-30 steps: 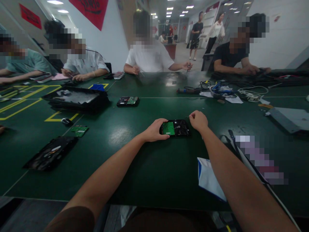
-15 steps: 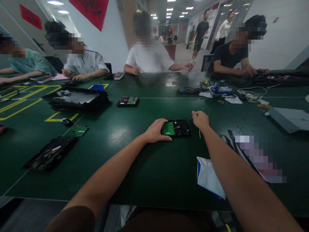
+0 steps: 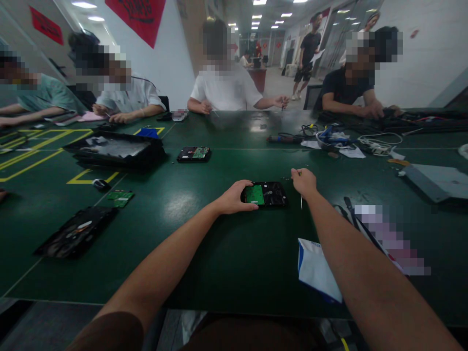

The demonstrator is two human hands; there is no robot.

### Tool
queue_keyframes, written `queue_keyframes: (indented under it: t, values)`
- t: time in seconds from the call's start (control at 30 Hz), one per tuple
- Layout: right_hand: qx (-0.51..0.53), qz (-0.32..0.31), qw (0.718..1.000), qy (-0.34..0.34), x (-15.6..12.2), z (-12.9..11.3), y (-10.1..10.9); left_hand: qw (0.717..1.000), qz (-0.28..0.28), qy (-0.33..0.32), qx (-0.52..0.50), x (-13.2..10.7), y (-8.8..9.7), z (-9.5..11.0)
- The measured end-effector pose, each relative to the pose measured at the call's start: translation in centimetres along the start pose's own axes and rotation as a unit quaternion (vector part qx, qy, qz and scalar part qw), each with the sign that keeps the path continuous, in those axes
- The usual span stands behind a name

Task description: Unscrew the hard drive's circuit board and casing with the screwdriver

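A black hard drive with a green circuit board lies on the green table in front of me. My left hand grips its left end, thumb along the near edge and fingers at the far edge. Just right of the drive, my right hand is closed around a screwdriver, whose thin metal shaft points down out of the fist. The tip is apart from the drive. Several tiny screws lie between the drive's far right corner and my right hand.
Left are a black drive casing, a loose green board, a mouse and a black tray. Another hard drive lies farther back. A white-and-blue packet is by my right forearm; cables lie beyond. Several people sit opposite.
My hands and the hard drive have stayed almost in place; the screwdriver shaft has tilted very slightly. In the background, the walking people have moved.
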State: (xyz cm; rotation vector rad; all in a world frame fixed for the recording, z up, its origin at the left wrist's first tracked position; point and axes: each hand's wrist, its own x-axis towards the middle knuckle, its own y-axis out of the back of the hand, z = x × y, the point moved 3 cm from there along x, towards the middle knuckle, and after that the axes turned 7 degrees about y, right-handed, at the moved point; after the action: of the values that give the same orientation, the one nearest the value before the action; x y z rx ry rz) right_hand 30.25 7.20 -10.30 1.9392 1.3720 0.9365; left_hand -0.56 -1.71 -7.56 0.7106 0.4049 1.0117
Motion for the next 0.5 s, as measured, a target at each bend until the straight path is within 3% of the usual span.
queue_keyframes:
  t: [0.5]
  values:
    - [0.043,0.048,0.998,-0.023,0.38,0.75,-0.33,1.000,-0.005,-0.011,-0.011,0.18,0.00,-0.17]
